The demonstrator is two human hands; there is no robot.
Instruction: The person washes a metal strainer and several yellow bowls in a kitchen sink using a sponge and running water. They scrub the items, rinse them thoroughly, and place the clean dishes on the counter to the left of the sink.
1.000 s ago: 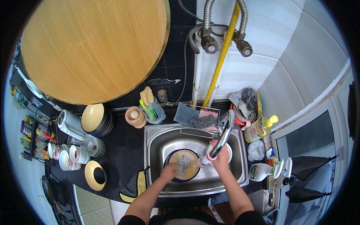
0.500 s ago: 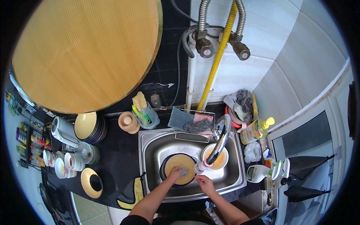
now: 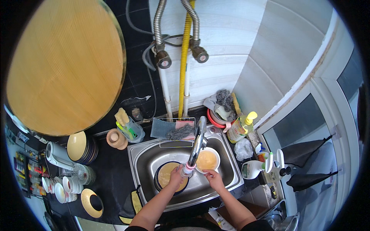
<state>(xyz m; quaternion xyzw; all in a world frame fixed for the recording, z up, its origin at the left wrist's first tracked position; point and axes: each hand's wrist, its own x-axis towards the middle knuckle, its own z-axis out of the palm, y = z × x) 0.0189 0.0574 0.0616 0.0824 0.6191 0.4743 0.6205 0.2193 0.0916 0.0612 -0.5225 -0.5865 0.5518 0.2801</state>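
Over a cream, dark-rimmed dish (image 3: 165,180) in the left of the sink (image 3: 225,191), my left hand (image 3: 176,178) is closed beside the tap's nozzle (image 3: 188,169). Its fingertips are partly hidden, and the grey cloth seen in it earlier does not show. My right hand (image 3: 214,179) pinches the near rim of a white bowl (image 3: 216,153). That bowl stands right of the tap (image 3: 200,138) and holds something orange-tinted. The cream dish has liquid or a wet sheen in it.
A wire rack (image 3: 175,143) with scouring pads sits behind the sink. Yellow-capped soap (image 3: 239,129) and a white spray bottle (image 3: 252,169) stand right. Stacked bowls (image 3: 77,146), white cups (image 3: 63,191) and a wooden mortar (image 3: 116,139) are left. Yellow-black gloves (image 3: 135,202) lie near the front edge.
The view has swung right. My left hand has shifted right to the nozzle, and its grey cloth is out of sight. My right hand has moved from beside the nozzle to the white bowl's rim.
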